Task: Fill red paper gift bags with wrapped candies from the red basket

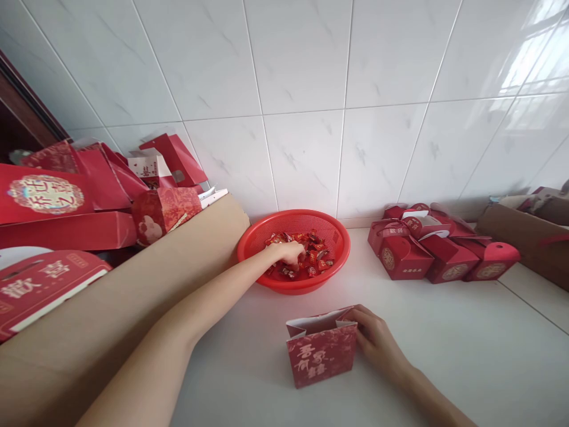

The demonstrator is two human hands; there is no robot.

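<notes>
My left hand [293, 254] reaches into a red plastic colander [294, 287] by the wall, its fingers curled down among red-wrapped candies [316, 258]. Whatever lies between those fingertips is hidden. On the white surface in front of the colander stands a small red paper gift bag [322, 359] with pale Chinese characters, upright and with its top open. My right hand [372, 330] grips the bag's right side edge, thumb outside and fingers behind it.
At the left, a large cardboard box [146, 261] holds several red gift boxes and bags. Several folded red boxes [406, 258] stand grouped at the right. Beyond them is another cardboard box [524, 237]. A tiled wall [302, 154] bounds the back.
</notes>
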